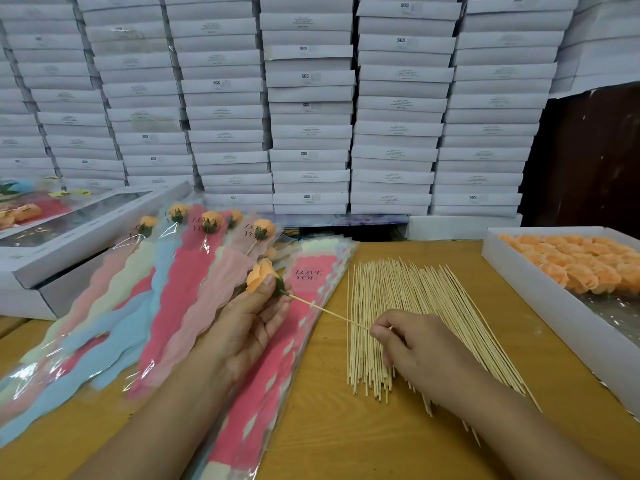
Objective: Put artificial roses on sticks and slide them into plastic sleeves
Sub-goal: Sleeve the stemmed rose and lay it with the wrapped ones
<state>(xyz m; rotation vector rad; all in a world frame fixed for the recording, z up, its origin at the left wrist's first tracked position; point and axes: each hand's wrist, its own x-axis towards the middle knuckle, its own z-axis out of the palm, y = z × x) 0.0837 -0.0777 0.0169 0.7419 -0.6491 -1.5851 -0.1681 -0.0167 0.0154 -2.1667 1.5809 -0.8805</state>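
gripping an orange rose (262,274) by its green base, the left hand (250,320) is curling thumb and fingers around the flower near the centre of the view. a thin stick (327,312) is running from the base of the rose toward 4 o'clock, its far end being pinched between the fingertips of the right hand (414,344). that hand is hovering over the bundle of sticks (408,306), which is lying on the wooden table (363,438) and fanning out toward 12 o'clock.

lying under the left forearm, at 7 o'clock from the rose, is a stack of plastic sleeves (273,362); the top one is showing a pink panel printed "love you". at 9 to 10 o'clock of the rose, finished sleeved roses (194,258) are lying side by side in pink, blue and cream wrappers, each with an orange bloom at its upper end.

at 3 o'clock, a white tray (540,299) is sitting on the table's right side, holding rows of loose orange rose heads (585,261). at 9 o'clock, on the far left, windowed gift boxes (79,230) are resting at a slant. along 12 o'clock, a wall of stacked white boxes (311,98) is filling the background.
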